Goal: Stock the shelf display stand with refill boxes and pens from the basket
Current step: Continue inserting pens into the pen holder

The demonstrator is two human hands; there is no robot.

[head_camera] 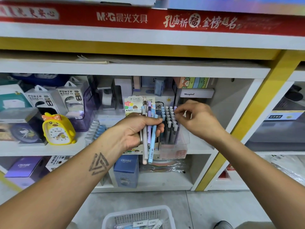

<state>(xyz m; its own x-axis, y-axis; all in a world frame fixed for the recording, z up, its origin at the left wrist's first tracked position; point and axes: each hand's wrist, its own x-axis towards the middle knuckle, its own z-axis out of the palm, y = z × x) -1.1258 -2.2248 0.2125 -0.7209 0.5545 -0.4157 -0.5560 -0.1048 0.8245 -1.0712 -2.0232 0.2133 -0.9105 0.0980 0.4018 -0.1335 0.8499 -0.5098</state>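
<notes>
Pens [149, 138] fill my left hand [140, 131], which grips a bunch of about four upright at the frame's centre: grey, lilac and blue ones. Just right of them, the clear display stand [175, 146] on the middle shelf [201, 146] holds rows of capped pens, too many to count. My right hand [198, 118] hovers over those caps, fingertips pinched together; whether they grasp a pen I cannot tell. At the bottom edge, one white basket [140, 215] on the floor holds several small boxes [148, 223].
</notes>
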